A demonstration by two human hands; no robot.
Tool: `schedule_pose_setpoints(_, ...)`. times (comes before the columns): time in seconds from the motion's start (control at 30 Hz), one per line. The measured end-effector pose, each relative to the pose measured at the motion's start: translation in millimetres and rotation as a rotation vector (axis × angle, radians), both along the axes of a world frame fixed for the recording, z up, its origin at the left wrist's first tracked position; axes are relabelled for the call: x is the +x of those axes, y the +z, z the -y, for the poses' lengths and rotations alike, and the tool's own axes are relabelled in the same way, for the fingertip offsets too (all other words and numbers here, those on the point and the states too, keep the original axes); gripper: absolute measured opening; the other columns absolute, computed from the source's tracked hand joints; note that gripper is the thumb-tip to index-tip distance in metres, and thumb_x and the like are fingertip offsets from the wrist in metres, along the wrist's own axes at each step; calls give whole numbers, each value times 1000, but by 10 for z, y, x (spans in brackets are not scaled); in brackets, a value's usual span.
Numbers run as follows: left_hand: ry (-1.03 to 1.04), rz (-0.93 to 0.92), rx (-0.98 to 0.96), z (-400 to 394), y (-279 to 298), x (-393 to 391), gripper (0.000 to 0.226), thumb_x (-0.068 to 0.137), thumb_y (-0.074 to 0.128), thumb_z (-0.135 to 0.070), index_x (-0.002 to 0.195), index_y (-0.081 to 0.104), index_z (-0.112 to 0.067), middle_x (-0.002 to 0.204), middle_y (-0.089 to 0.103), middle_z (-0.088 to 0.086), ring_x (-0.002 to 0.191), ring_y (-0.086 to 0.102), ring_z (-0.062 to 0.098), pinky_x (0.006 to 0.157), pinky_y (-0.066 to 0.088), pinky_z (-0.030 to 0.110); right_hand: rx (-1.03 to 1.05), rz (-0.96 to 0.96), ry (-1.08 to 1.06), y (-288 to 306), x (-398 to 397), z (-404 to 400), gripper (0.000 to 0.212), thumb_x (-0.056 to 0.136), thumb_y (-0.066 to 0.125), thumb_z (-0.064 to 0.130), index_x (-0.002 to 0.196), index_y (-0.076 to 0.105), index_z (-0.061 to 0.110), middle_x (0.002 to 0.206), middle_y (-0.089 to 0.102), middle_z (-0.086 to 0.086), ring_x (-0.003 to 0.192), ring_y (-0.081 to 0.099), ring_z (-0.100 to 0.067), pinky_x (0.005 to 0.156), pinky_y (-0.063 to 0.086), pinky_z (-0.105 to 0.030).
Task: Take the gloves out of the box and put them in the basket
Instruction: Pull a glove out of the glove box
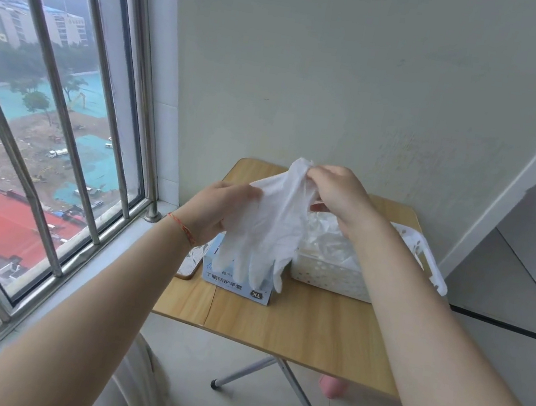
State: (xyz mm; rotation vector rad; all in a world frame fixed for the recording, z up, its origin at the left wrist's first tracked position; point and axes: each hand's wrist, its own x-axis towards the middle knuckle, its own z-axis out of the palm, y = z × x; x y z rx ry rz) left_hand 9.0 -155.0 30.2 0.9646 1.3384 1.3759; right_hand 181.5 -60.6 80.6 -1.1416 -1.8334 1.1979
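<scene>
Thin white disposable glove is up in the air over the pale blue cardboard glove box, fingers dangling down across the box front. Looks near weightless, limp and probably clingy; best held at the cuff, as now. Right hand pinches the cuff at the top, wrist raised and bent down. Left hand grips the glove's left edge at mid-height, forearm reaching in from the lower left. White perforated plastic basket sits just right of the box on the light wooden folding bench, more white gloves already in it. Next, I'd guess: a short carry right, then drop.
</scene>
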Motion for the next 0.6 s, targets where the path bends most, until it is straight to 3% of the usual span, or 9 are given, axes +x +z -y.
schedule_pose_setpoints(0.1, 20, -99, 19, -9, -30, -20, 34, 91, 61, -24, 58, 56, -20, 59, 46, -3, 56, 41, 16, 50, 29, 23, -219, -97, 6, -53, -2, -27, 20, 81, 44, 29, 74, 55, 15, 65, 56, -1, 63, 54, -22, 78, 56, -45)
schedule_pose_setpoints(0.2, 10, -108, 59, -6, -20, -53, 24, 91, 63, -34, 81, 72, -14, 78, 59, 9, 71, 52, 21, 58, 38, 27, -302, -22, 107, -143, -4, -31, 46, 77, 58, 58, 89, 63, 14, 77, 64, -4, 68, 63, -20, 71, 56, -37)
schedule_pose_setpoints(0.23, 11, -95, 60, -8, -23, -75, 26, 91, 63, -36, 86, 73, -13, 82, 61, 10, 74, 54, 22, 61, 40, 29, -279, 25, 114, -180, -9, -35, 46, 76, 65, 57, 92, 65, 14, 80, 67, -4, 72, 66, -20, 73, 56, -37)
schedule_pose_setpoints(0.33, 48, -89, 59, -36, -59, -138, 24, 89, 65, -39, 82, 77, -19, 84, 68, 7, 77, 60, 23, 71, 46, 33, -205, 15, 33, -237, -14, -70, 11, 84, 65, 21, 79, 63, 12, 75, 63, -6, 71, 61, -23, 75, 56, -38)
schedule_pose_setpoints(0.43, 87, -84, 35, -34, -106, -163, 28, 79, 65, -46, 86, 79, -22, 90, 72, 7, 82, 64, 24, 80, 51, 40, -264, -115, -60, -231, -9, -123, 19, 76, 49, 2, 60, 48, 12, 57, 46, -3, 56, 45, -23, 61, 51, -33)
schedule_pose_setpoints(0.53, 58, -66, 35, -32, -139, -142, 28, 88, 65, -41, 98, 77, -19, 101, 74, 11, 88, 67, 24, 88, 53, 43, -344, -103, 14, -198, -29, -82, 10, 76, 49, 15, 67, 53, 13, 62, 52, -3, 57, 49, -21, 65, 51, -33)
schedule_pose_setpoints(0.6, 14, -54, 47, -30, -135, -99, 25, 97, 59, -34, 103, 75, -15, 98, 74, 9, 87, 68, 22, 80, 55, 35, -317, -44, 42, -199, -57, -81, 17, 81, 56, 32, 79, 60, 16, 65, 56, -1, 59, 53, -18, 68, 52, -33)
